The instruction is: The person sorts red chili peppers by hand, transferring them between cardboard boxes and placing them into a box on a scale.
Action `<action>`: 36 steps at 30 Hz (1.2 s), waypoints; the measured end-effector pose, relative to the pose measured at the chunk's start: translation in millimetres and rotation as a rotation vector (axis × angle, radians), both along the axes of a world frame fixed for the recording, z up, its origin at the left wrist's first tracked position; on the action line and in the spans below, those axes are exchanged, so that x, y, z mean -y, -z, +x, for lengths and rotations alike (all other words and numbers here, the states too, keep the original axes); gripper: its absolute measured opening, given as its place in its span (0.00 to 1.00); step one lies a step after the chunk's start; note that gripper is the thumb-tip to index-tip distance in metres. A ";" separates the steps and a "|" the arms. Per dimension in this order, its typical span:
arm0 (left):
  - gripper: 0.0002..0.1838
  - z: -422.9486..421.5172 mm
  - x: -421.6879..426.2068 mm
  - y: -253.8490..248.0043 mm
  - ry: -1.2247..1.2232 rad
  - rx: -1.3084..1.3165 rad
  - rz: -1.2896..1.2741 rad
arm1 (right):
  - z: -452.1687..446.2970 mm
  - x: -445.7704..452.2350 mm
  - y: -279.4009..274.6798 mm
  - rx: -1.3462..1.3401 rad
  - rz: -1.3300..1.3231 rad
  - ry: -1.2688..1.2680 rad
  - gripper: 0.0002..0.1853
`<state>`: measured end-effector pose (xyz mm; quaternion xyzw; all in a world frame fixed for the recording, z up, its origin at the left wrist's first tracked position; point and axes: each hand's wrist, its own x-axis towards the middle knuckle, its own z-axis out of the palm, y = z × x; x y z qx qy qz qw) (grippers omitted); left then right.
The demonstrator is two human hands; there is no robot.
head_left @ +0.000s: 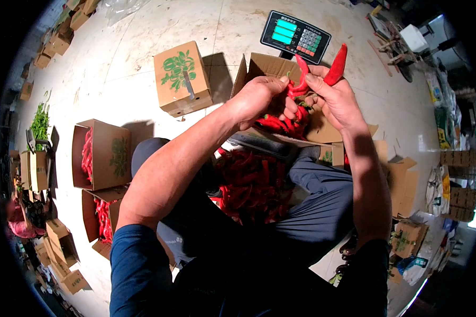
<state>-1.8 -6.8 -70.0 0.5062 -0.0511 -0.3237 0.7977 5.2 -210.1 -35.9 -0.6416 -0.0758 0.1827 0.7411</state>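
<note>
My right hand (336, 100) is closed on red chili peppers; one long red chili pepper (337, 66) sticks up past its fingers. Between my hands is a curved red chili pepper (302, 76), with the right thumb against it. My left hand (264, 100) is closed, thumb and fingers pinched at the green stem end of a chili pepper. Both hands are above an open cardboard box (267, 64) with red chili peppers (288, 124) inside. Between my legs lies a large heap of red chili peppers (251, 182).
A digital scale display (295, 37) stands behind the box. To the left are a closed carton (182, 78) and an open carton (103, 153) of red peppers, with another below. Green peppers (39, 124) top a box farther left. More cartons (407, 238) sit at right.
</note>
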 end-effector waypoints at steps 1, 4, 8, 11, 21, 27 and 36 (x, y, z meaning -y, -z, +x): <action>0.21 -1.3 -0.2 -1.3 -0.006 -0.009 0.002 | -2.3 -2.5 -5.3 -0.022 0.044 -0.044 0.19; 0.21 0.4 0.1 3.3 -0.006 0.009 -0.007 | -2.4 -1.8 -3.6 -0.012 0.045 -0.015 0.18; 0.20 -2.2 0.4 -1.8 -0.006 -0.018 -0.012 | 2.4 1.8 7.9 0.030 0.024 0.061 0.19; 0.20 1.6 -3.9 6.3 -0.022 -0.028 -0.003 | 0.3 -1.9 1.0 0.007 -0.064 0.078 0.17; 0.35 3.8 -11.0 5.3 -0.316 0.522 0.399 | 2.9 4.9 6.6 0.313 -0.892 0.172 0.14; 0.17 6.5 -17.2 -11.1 -0.179 0.078 -0.045 | -24.7 -21.4 -18.7 0.472 -1.250 0.078 0.12; 0.11 1.0 -15.8 -6.3 -0.276 0.399 0.107 | -11.7 29.3 -20.2 0.181 -0.435 0.001 0.15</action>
